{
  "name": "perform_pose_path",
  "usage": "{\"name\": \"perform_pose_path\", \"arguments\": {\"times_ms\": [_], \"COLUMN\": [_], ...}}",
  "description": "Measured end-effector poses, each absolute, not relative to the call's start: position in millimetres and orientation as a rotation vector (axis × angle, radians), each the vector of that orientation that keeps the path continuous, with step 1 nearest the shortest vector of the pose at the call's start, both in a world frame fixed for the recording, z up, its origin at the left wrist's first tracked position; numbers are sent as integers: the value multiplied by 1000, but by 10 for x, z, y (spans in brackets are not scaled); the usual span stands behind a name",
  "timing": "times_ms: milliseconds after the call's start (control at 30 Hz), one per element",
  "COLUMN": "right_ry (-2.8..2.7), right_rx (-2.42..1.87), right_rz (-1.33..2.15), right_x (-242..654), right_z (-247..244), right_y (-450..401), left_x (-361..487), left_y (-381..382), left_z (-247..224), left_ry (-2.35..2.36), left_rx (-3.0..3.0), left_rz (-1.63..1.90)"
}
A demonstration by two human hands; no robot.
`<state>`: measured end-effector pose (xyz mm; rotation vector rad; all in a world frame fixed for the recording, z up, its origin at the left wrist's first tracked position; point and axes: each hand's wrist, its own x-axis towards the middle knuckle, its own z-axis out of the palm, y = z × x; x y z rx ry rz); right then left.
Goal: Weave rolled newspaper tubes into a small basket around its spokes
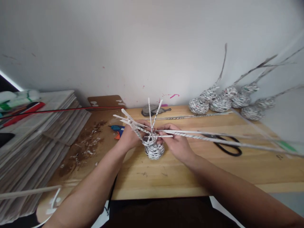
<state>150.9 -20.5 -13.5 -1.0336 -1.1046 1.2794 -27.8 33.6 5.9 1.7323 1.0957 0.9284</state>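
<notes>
A small woven basket of rolled newspaper strips stands near the middle of the wooden table. Several short paper sticks rise and fan out from its top. My left hand is closed around the left side of the basket's neck, among the sticks leaning left. On the right of the rim, my right hand pinches long paper strips that stretch away to the right. The fingertips of both hands are partly hidden behind the sticks and strips.
Black-handled scissors lie right of my right hand. Finished woven pieces with long tails line the wall. Left are a newspaper stack and a blue-and-orange glue gun. A grey object sits behind the basket.
</notes>
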Motion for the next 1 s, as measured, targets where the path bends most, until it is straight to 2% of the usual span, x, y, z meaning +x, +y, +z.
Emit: {"name": "perform_pose_path", "arguments": {"times_ms": [133,467,800,1000], "right_ry": [-931,-839,-896,-923], "right_rx": [-1006,-1064,-1073,-1046], "right_rz": [1374,1293,1233,1243], "right_x": [1492,1437,1429,1429], "right_z": [-148,-90,-72,-45], "right_y": [-174,-211,-225,-252], "left_x": [-271,-155,-132,-170], "left_y": [331,202,169,202], "left_z": [30,143,123,164], "left_ry": [1087,1107,1178,1065], "left_rx": [1699,1871,1934,2134], "left_rz": [976,1064,1075,997]}}
